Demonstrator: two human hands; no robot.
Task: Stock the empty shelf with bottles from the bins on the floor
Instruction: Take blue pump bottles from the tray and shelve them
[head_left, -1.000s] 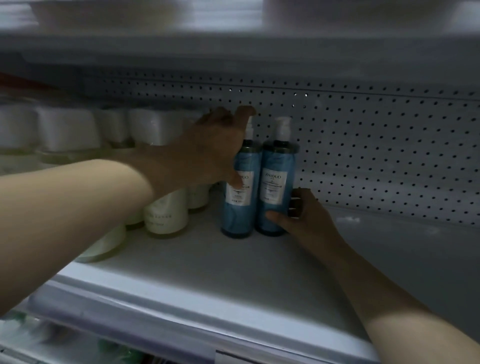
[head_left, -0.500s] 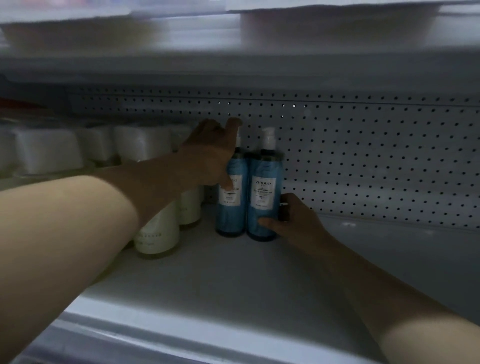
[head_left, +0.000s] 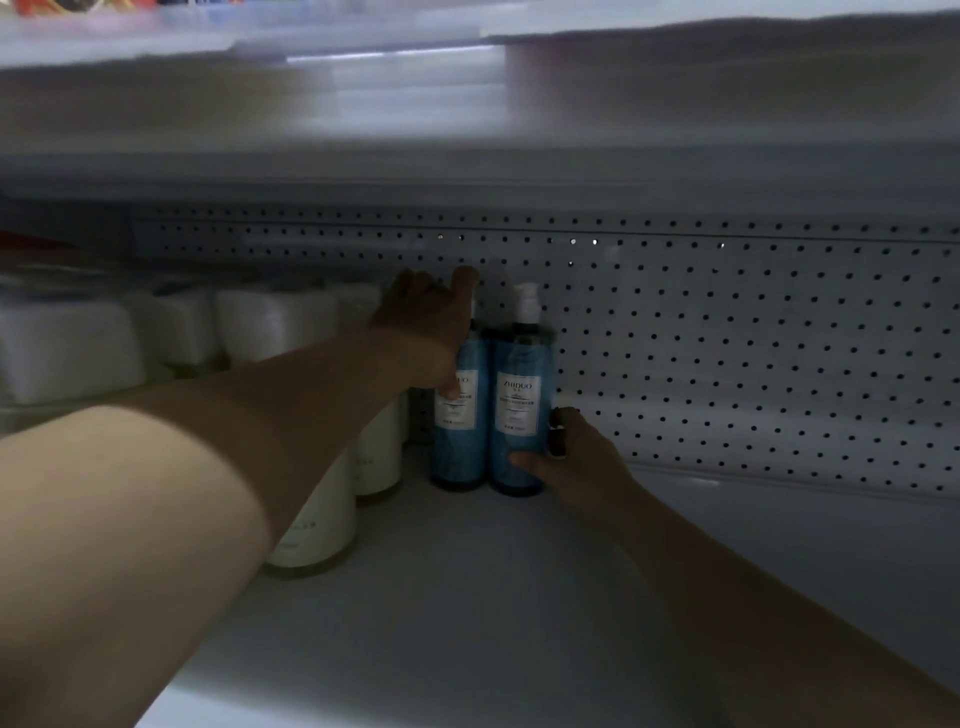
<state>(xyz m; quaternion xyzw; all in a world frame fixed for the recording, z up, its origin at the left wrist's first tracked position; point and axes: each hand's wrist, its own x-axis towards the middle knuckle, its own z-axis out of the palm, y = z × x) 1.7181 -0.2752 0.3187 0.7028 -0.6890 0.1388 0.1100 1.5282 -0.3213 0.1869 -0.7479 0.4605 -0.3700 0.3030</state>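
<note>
Two blue pump bottles stand upright side by side at the back of the grey shelf (head_left: 467, 597), against the pegboard. My left hand (head_left: 428, 322) wraps the upper part of the left blue bottle (head_left: 460, 447) and hides its pump. My right hand (head_left: 571, 462) grips the lower right side of the right blue bottle (head_left: 519, 415), thumb across its front; that bottle's white pump shows above.
Cream-coloured bottles (head_left: 317, 525) stand in a row left of the blue ones, partly behind my left forearm. White-capped containers (head_left: 270, 325) fill the far left. The perforated back panel (head_left: 753, 364) runs behind; the upper shelf (head_left: 467, 119) hangs low overhead.
Both hands have pushed the two blue bottles further back toward the pegboard, and my view has moved in closer under the upper shelf. Grips are unchanged.
</note>
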